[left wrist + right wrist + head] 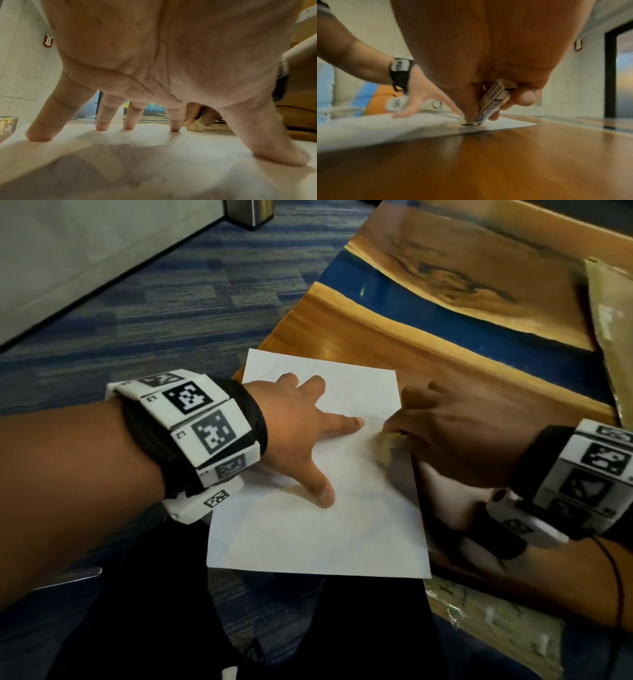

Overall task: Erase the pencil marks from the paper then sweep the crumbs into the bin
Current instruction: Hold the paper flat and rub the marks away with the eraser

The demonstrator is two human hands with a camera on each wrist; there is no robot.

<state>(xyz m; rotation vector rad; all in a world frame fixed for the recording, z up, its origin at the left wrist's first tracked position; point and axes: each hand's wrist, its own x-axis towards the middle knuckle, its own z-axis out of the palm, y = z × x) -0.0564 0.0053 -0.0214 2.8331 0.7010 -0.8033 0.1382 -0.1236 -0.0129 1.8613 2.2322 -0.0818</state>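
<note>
Left forearm is filling the near left of the head view, carrying a black wrist strap (246, 419) with white coded tiles; left hand (294, 426) is lying palm-down on the paper (308, 535), fingers straight and splayed, gripping nothing; left wrist view is showing all five fingertips (175, 128) pressing on the sheet, palm arching clear above it.

Right hand (455, 429) is reaching in from the right, fingers curling down around an eraser (494, 102); right wrist view is showing thumb and fingers pinching its printed blue-and-white sleeve, eraser tilting, its bare white tip touching the paper near the sheet's right edge; in the head view that hand is blurring and mostly hiding the eraser.

Paper is lying flat on the table (479, 392), its left side and near left corner overhanging the table edge; faint pencil lines are showing on the sheet, too pale to read; crumbs too small to tell.

Table is glossy wood with a blue band (445, 323) running across it; cardboard (609, 313) is sitting at the far right, and a plastic-wrapped printed pack (496, 625) is lying at the near edge.

Floor is blue striped carpet (164, 302); a metal bin (248, 212) is standing on it well apart from the table, beside a pale wall (85, 244); a red fire sign (48, 39) is hanging on the wall in the left wrist view.
</note>
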